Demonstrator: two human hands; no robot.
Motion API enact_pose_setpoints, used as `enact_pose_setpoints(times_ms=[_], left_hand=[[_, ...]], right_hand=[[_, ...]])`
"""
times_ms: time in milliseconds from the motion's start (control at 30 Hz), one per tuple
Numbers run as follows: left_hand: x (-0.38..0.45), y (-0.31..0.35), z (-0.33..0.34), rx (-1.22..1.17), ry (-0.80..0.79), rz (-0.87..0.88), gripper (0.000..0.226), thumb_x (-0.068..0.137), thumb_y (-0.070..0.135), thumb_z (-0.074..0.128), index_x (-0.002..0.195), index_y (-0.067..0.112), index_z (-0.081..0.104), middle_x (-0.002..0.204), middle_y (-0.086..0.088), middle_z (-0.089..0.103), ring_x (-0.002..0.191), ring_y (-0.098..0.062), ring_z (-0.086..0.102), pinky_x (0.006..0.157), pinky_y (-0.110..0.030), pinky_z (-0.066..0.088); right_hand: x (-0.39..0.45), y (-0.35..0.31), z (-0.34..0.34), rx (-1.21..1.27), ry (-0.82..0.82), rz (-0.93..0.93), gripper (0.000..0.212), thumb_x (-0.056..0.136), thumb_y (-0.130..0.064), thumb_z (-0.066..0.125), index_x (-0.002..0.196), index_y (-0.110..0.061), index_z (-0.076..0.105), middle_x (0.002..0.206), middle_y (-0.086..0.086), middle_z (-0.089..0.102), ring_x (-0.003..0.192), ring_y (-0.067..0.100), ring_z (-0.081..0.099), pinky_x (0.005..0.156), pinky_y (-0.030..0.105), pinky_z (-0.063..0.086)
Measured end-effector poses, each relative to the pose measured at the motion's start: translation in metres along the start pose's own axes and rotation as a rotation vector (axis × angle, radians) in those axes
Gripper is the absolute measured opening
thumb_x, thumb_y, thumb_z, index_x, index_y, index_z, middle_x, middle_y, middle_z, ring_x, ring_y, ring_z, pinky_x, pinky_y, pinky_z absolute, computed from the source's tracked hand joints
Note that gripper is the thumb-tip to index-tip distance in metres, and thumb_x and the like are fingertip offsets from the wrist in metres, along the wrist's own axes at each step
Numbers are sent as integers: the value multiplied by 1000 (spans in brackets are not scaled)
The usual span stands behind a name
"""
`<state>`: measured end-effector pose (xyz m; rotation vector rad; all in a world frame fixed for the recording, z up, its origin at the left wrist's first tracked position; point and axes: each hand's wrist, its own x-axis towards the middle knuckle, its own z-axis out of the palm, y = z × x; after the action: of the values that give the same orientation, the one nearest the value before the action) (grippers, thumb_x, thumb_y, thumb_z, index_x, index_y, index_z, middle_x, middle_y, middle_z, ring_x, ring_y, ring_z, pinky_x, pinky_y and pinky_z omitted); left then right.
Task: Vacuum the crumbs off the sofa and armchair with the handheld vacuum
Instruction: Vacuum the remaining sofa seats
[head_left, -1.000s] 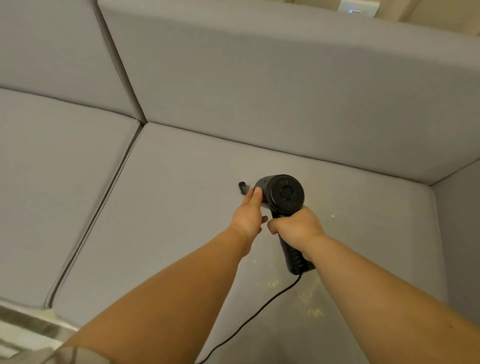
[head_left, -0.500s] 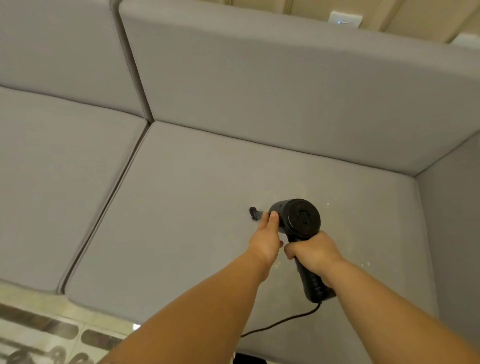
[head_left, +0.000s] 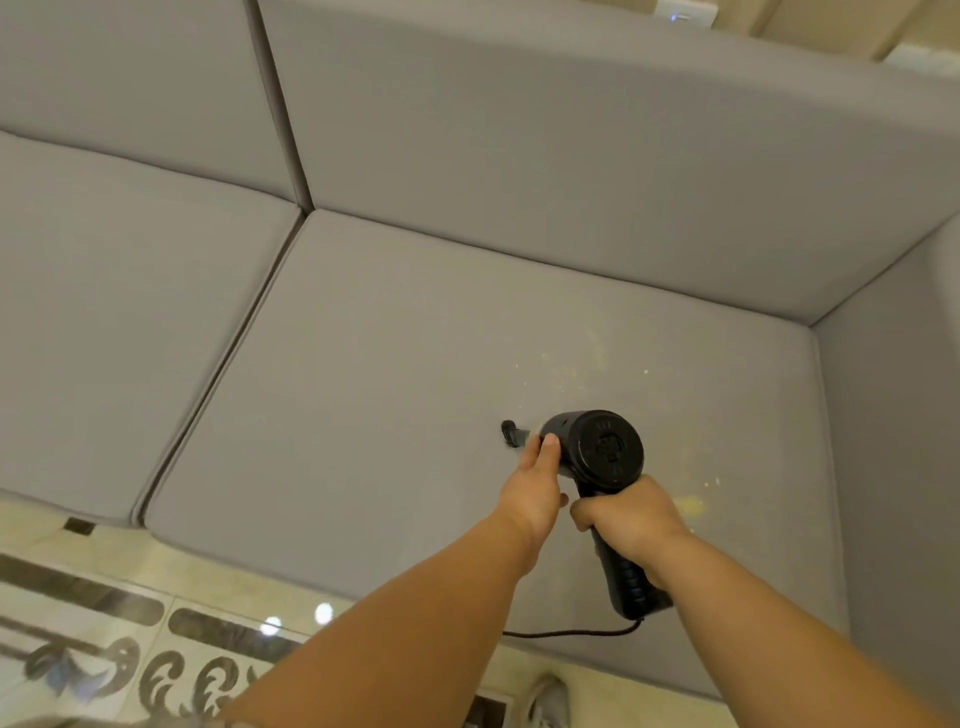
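A black handheld vacuum (head_left: 597, 451) points away from me over the right seat cushion (head_left: 395, 395) of the grey sofa, its nozzle tip (head_left: 511, 432) low against the fabric. My right hand (head_left: 626, 512) grips the vacuum's handle. My left hand (head_left: 535, 480) holds the left side of the barrel, fingers laid along it. Pale yellow crumbs (head_left: 576, 371) are scattered on the cushion beyond the vacuum, and another patch of crumbs (head_left: 693, 501) lies right of my right hand.
The black power cord (head_left: 566, 633) trails from the handle over the cushion's front edge. The sofa's backrest (head_left: 571, 156) and right armrest (head_left: 904, 441) enclose the seat. A second cushion (head_left: 104, 312) lies to the left. Patterned floor tiles (head_left: 130, 649) and a shoe (head_left: 545, 696) show below.
Both hands and the vacuum have drawn back toward the cushion's front edge. More crumbs now show beyond the nozzle, and the floor has come into view.
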<state>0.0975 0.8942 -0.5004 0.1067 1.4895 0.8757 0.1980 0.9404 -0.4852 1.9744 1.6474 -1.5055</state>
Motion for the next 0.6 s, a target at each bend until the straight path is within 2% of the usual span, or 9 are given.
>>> enact_pose_setpoints(times_ms=[100, 233, 400, 600], left_hand=[[-8, -9, 8, -26, 29, 1, 53, 100, 51, 28, 150, 35, 21, 147, 2, 38, 106, -17, 54, 106, -38, 37], [-22, -24, 29, -59, 73, -10, 53, 100, 49, 30, 150, 32, 23, 147, 1, 39, 109, -19, 55, 96, -34, 39], [-35, -36, 49, -106, 100, -2, 52, 100, 50, 32, 149, 32, 28, 146, 1, 41, 105, -18, 55, 96, -36, 40], [-43, -30, 37, -148, 139, 51, 54, 99, 51, 31, 149, 33, 26, 144, 3, 42, 107, -18, 55, 97, -36, 40]], right_hand=[[-5, 11, -5, -17, -15, -23, 17, 69, -3, 71, 82, -12, 64, 82, 17, 66, 86, 39, 67, 82, 49, 59], [-13, 30, -18, -40, -42, -31, 16, 69, -6, 72, 82, -11, 64, 83, 16, 68, 85, 36, 68, 78, 42, 57], [-21, 48, -29, -50, -54, -65, 15, 69, -7, 71, 80, -13, 63, 80, 13, 66, 84, 35, 67, 76, 39, 56], [-24, 41, -23, -53, -47, -151, 17, 68, -10, 73, 82, -16, 63, 79, 10, 66, 76, 29, 65, 67, 31, 52]])
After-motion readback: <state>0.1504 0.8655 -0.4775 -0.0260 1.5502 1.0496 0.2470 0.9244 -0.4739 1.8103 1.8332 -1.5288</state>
